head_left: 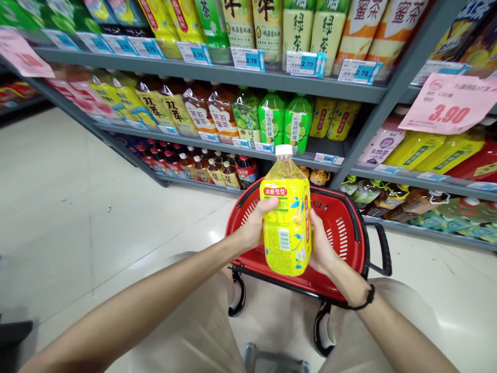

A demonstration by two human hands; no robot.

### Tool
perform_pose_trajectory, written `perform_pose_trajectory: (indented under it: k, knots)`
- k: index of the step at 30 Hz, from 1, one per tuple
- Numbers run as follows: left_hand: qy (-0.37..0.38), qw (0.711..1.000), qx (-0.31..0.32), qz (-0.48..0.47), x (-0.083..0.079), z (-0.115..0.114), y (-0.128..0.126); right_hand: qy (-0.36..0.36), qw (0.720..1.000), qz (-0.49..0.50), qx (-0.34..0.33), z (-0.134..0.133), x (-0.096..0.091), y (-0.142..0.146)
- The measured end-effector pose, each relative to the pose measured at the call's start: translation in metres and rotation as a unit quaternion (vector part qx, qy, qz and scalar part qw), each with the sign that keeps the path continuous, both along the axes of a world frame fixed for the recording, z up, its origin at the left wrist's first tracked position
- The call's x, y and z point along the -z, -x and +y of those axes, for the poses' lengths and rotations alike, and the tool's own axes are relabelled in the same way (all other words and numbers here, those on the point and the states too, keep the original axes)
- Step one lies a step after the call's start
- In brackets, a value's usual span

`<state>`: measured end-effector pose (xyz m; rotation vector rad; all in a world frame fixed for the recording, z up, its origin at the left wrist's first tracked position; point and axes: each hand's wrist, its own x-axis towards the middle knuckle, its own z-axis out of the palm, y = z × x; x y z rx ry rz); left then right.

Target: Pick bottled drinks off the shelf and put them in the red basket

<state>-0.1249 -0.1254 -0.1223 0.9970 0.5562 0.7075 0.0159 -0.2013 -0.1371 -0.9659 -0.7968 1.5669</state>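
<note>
Yellow-labelled bottle [289, 228] sits between your two hands, gripped from both sides: your left hand [254, 225] holds its left flank, thumb across the label, while your right hand [321, 243] presses the opposite side; the fingertips behind are hidden. Its white cap [283, 150] points away, beyond your fingers. Below them is the red basket [351, 243], black handle [383, 248] right of your right fingers. Farther ahead of your fingertips, grey shelves [217, 73] carry rows of drinks [273, 119].
</note>
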Motion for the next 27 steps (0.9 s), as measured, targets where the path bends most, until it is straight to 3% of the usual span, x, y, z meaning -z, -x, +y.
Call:
perform_pose_trajectory:
  k: [7,12,16,20,24,27]
  knots:
    - [-0.008,0.999,-0.034,0.012,-0.013,0.006,0.005,0.011,0.998,-0.013,-0.052,-0.007,0.017,-0.008]
    - [-0.026,1.000,0.011,0.010,-0.010,0.004,0.011,-0.025,0.997,-0.015,-0.076,-0.009,0.031,-0.008]
    - [-0.108,0.991,0.030,-0.068,-0.011,0.000,0.014,-0.060,0.982,-0.034,-0.175,-0.003,0.033,-0.017]
    - [-0.243,0.960,0.095,-0.100,-0.010,-0.006,0.016,-0.069,0.939,-0.116,-0.316,0.004,0.024,-0.032]
    - [-0.368,0.916,0.122,-0.098,-0.002,-0.013,0.014,-0.042,0.898,-0.227,-0.375,0.003,0.013,-0.040]
    - [-0.370,0.917,0.126,-0.081,0.002,-0.016,0.014,-0.038,0.892,-0.238,-0.382,-0.001,0.007,-0.039]
